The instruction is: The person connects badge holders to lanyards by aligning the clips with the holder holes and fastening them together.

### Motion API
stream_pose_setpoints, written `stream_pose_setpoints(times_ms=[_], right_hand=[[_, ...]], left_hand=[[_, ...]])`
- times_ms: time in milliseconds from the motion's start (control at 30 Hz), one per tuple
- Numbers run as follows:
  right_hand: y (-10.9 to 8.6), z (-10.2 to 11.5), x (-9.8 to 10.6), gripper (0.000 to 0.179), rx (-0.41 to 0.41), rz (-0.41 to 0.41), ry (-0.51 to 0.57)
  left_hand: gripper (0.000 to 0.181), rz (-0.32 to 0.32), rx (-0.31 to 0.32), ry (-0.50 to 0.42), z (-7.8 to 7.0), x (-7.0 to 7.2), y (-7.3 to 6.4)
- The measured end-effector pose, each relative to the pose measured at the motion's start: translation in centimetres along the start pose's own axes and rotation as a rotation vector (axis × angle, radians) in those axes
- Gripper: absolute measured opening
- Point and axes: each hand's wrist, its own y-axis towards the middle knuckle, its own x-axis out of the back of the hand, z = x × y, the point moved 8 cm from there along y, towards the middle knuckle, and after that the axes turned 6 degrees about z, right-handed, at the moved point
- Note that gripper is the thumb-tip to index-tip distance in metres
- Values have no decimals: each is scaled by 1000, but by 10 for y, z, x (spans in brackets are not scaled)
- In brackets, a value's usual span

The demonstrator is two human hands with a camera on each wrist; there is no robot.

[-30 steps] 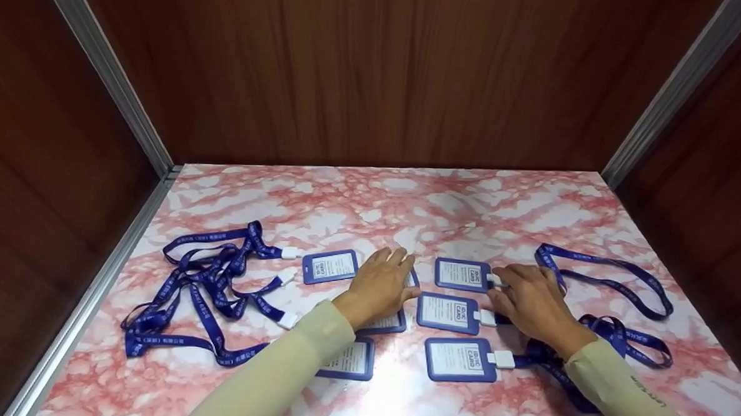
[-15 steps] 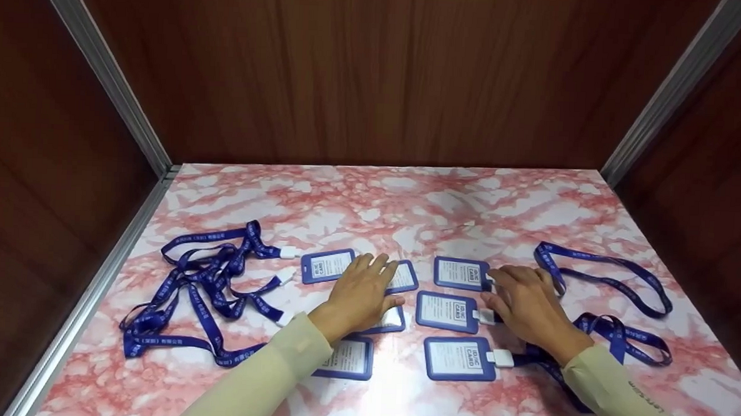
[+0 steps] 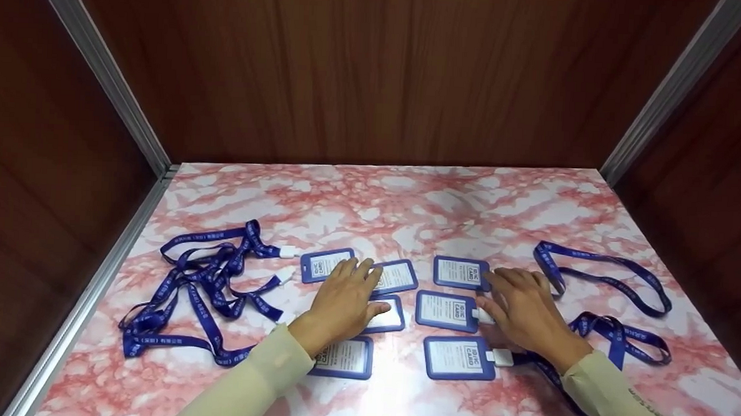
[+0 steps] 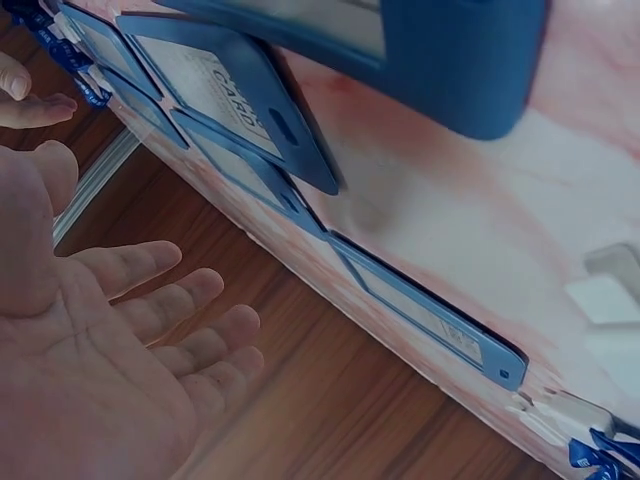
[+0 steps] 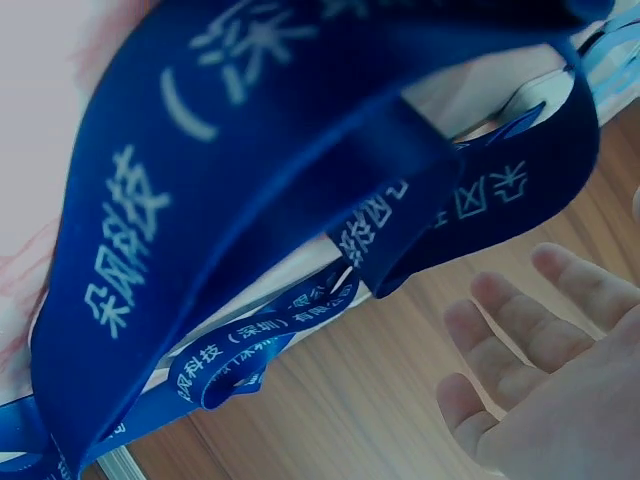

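Both forearms are reaching forward, the left arm slanting in rightward and the right arm leftward, pale sleeves covering each to the wrist. The left hand is hovering palm down, its fingers stretching out slightly spread, its thumb sticking out sideways. Well apart from it, the right hand is also facing palm down, its fingers bending gently, its thumb pointing toward the left hand.

Your left sleeve, lower left of centre in the frame, is pale yellow-green and close-fitting; your right sleeve, lower right, matches and carries small dark lettering lengthwise.
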Motion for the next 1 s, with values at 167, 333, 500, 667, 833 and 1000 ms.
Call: stream_pose_setpoints(times_ms=[167,333,500,667,833,1000], right_hand=[[-1,6,1,50,24,-13,8],[0,9,-1,52,27,7,6],[2,12,-2,53,32,16,-6],[2,15,-2,51,43,12,-5],[3,19,-1,50,70,-15,-2],[4,21,-3,49,79,-19,5]], left_hand=[[75,-5,6,-6,3,1,-6],[75,-13,11,-28,9,1,-13],[74,-40,19,-41,16,2,-20],[74,-64,26,-39,22,3,-27],[73,-74,36,-55,29,3,-33],[73,-73,52,-63,35,2,-39]])
